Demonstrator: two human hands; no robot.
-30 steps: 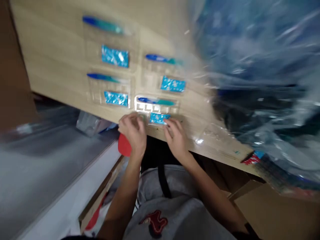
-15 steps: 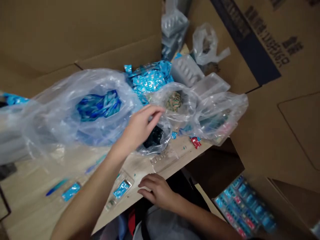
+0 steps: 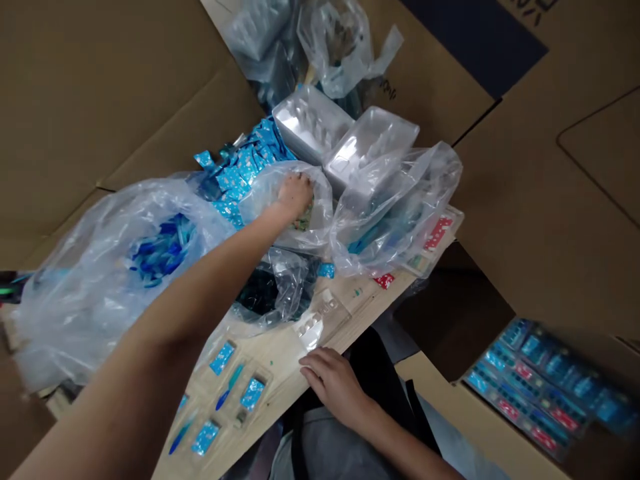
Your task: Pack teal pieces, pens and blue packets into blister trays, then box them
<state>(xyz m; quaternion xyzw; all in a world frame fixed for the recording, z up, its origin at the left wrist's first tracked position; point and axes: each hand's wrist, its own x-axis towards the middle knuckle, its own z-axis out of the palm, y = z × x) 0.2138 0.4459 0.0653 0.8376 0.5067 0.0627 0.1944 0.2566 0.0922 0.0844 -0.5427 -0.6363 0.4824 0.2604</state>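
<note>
My left hand [image 3: 296, 195] reaches into a clear plastic bag [image 3: 320, 223] of small green and tan pieces. Its fingers bend down among them; the tips are hidden, so what they hold cannot be made out. My right hand [image 3: 334, 383] rests at the table's front edge, fingers loosely apart and holding nothing. Just beyond its fingertips lies a clear moulded plastic tray [image 3: 330, 317]. To the left, blue patterned packets [image 3: 253, 393] and slim blue-and-teal pieces [image 3: 230, 388] lie in clear trays on the wooden table [image 3: 280, 373].
A large bag [image 3: 100, 267] holds many blue pieces; a smaller one [image 3: 295, 280] holds dark items. Blue packets [image 3: 260, 153] are heaped behind, beside stacked clear trays [image 3: 375, 140]. Another bag [image 3: 400, 213] stands right. A cardboard box [image 3: 440, 373] with filled packs [image 3: 530, 380] sits lower right.
My left hand has moved from above the dark-item bag into the bag of green and tan pieces. The view has shifted; my right hand stays by the table edge.
</note>
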